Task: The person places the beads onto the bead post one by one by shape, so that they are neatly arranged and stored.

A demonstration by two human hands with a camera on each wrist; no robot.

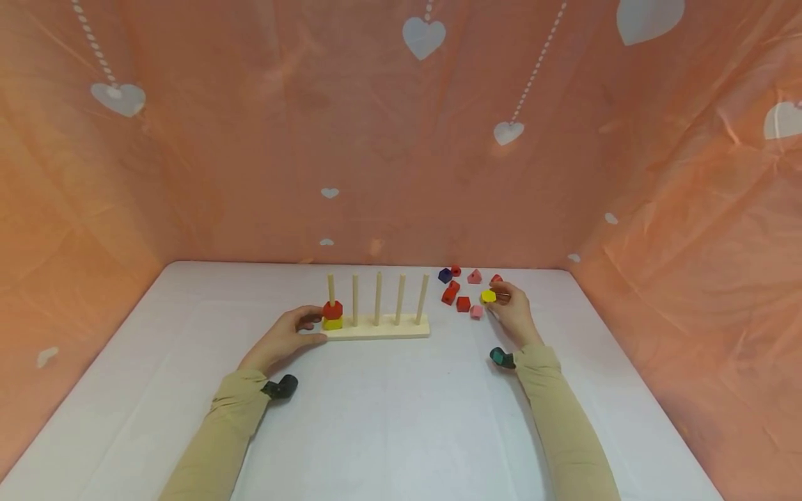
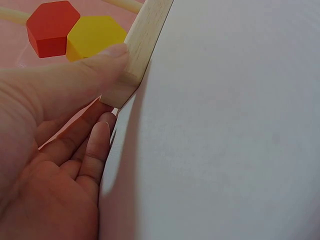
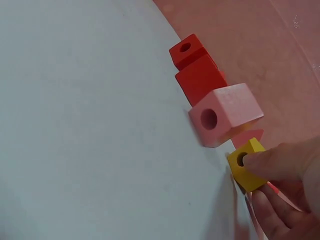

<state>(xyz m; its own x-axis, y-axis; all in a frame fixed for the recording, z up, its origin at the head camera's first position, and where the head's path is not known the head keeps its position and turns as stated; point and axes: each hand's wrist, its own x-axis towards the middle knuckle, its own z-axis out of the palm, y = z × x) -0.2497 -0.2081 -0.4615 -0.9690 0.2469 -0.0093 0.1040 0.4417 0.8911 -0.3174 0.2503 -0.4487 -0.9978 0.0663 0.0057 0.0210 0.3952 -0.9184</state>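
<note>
So the person had both hands busy toward the far edge of the white worktop (image 1: pixel 388 417). The left hand (image 1: pixel 288 339) held the left end of a wooden peg stand (image 1: pixel 379 332) — thumb laid along the base, other fingers bent loosely close together behind it. Can't tell from either view whether every fingertip was touching the wood.

The stand sat left of the worktop's middle, nearer the far edge, with five upright pegs. On the leftmost peg (image 1: pixel 331 285), a red hexagonal bead (image 1: pixel 333 311) rested right on top of a yellow hexagonal bead (image 1: pixel 333 324); the other four pegs were bare.

Over toward the far right corner, the right hand (image 1: pixel 515 316) was pinching a yellow bead (image 1: pixel 488 297) between thumb and fingers, with the thumb partly over its hole. Hard to say if that bead was off the worktop or just touching it.

A pink bead (image 1: pixel 476 312) lay just beside it on the near side, then a red cube bead (image 1: pixel 463 304) to the left. Farther back, near the far edge — a navy bead (image 1: pixel 445 275) and a pink triangular bead (image 1: pixel 474 277), plus more red ones scattered around.
</note>
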